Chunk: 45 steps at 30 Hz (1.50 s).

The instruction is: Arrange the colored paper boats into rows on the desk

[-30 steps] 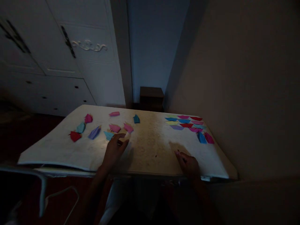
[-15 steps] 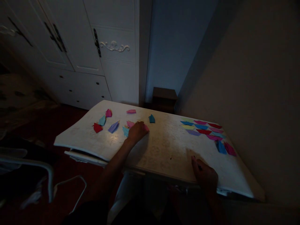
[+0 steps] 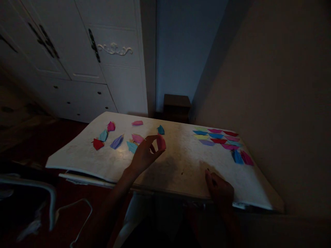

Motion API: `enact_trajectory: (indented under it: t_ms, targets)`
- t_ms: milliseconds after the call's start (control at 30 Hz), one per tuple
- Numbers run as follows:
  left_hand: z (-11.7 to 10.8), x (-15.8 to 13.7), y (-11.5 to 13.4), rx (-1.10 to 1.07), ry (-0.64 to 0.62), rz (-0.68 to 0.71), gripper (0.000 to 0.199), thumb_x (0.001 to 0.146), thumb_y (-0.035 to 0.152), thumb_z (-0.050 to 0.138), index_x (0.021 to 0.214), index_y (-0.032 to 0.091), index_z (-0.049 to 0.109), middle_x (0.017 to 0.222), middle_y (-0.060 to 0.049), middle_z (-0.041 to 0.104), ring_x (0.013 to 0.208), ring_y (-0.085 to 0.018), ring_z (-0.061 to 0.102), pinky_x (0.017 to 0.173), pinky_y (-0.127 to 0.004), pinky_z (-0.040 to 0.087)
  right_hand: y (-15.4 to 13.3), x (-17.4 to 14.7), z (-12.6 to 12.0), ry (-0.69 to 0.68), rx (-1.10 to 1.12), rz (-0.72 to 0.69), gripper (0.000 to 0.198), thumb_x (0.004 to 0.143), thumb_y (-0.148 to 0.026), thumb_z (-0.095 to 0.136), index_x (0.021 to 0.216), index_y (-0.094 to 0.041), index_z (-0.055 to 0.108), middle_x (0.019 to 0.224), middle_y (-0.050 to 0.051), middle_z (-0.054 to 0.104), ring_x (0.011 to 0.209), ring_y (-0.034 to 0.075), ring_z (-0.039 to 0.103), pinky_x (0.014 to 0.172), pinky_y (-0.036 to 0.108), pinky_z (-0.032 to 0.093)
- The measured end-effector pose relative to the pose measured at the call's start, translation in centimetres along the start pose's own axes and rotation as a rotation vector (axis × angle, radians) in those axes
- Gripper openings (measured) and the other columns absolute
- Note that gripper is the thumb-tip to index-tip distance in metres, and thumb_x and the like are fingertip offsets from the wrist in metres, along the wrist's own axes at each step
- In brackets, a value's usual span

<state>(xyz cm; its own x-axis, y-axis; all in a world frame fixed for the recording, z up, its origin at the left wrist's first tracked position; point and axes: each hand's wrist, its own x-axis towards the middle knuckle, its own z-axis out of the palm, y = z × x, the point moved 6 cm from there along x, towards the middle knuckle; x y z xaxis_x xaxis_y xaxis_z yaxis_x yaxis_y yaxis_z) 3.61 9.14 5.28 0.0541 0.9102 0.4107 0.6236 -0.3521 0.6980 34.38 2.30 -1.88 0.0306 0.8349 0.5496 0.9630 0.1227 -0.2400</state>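
My left hand (image 3: 143, 153) pinches a pink folded paper boat (image 3: 161, 142) between thumb and fingers, lifted a little above the table. Close beside that hand lie a light blue paper boat (image 3: 132, 147) and another pink one (image 3: 137, 138). A teal paper boat (image 3: 160, 130) rests just beyond the held one. My right hand (image 3: 220, 189) is closed, its fingers curled, over the table's front edge. A small dark spot shows at its fingertips; whether it holds anything is too dark to make out.
On the white table (image 3: 170, 165), a purple boat (image 3: 117, 141), a red boat (image 3: 98, 144) and others lie scattered at the left. Rows of coloured boats, including a yellow one (image 3: 201, 137), sit at the right. Behind stand a white wardrobe (image 3: 124, 82) and a brown box (image 3: 177, 100).
My left hand has raised the pink paper boat off the table and turned it upright. My right hand stays closed near the front edge. The view has shifted slightly to the right.
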Motion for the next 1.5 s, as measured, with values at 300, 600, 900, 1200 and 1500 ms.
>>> enact_trajectory:
  t_ms: [300,600,900,1200,1500]
  targets:
    - [4.1,-0.3,6.0,-0.167,-0.102,0.121,0.054,0.079,0.039,0.072,0.126,0.022,0.053,0.115,-0.007,0.064,0.058,-0.006,0.058,0.053,-0.021,0.049,-0.3,-0.2,0.0,0.057,0.09,-0.069,0.052,0.098,-0.042,0.043,0.052,-0.02,0.052,0.045,-0.002,0.05,0.041,0.009,0.043,0.048,0.025,0.026]
    - [16.9,3.7,10.7,-0.131,-0.521,0.307,0.041,0.078,0.04,0.071,0.114,0.02,0.064,0.122,-0.01,0.064,0.083,-0.018,0.066,0.074,-0.03,0.055,-1.0,0.2,-0.8,0.081,0.257,-0.135,0.045,0.098,-0.029,0.046,0.054,-0.02,0.051,0.047,-0.002,0.05,0.042,0.009,0.045,0.05,0.026,0.028]
    - [27.4,6.0,14.0,0.122,-0.68,0.441,0.037,0.083,0.043,0.062,0.113,0.022,0.064,0.12,-0.008,0.064,0.106,-0.024,0.063,0.089,-0.034,0.051,-1.2,0.3,-1.0,0.118,0.369,-0.158,0.043,0.097,-0.025,0.045,0.055,-0.02,0.051,0.047,-0.003,0.048,0.043,0.008,0.04,0.049,0.027,0.025]
    - [30.2,5.8,13.6,0.296,-0.633,0.419,0.038,0.089,0.041,0.055,0.121,0.021,0.059,0.13,-0.01,0.057,0.108,-0.024,0.062,0.084,-0.034,0.053,-1.0,0.4,-1.2,0.079,0.436,-0.168,0.046,0.098,-0.028,0.043,0.053,-0.02,0.049,0.046,-0.003,0.047,0.042,0.008,0.04,0.048,0.029,0.022]
    - [30.1,5.2,13.5,0.321,-0.567,0.378,0.048,0.088,0.045,0.054,0.13,0.021,0.052,0.138,-0.012,0.052,0.115,-0.027,0.059,0.085,-0.036,0.054,-1.0,0.4,-1.3,0.074,0.515,-0.179,0.045,0.097,-0.027,0.045,0.053,-0.019,0.046,0.046,-0.004,0.045,0.042,0.008,0.039,0.049,0.029,0.022]
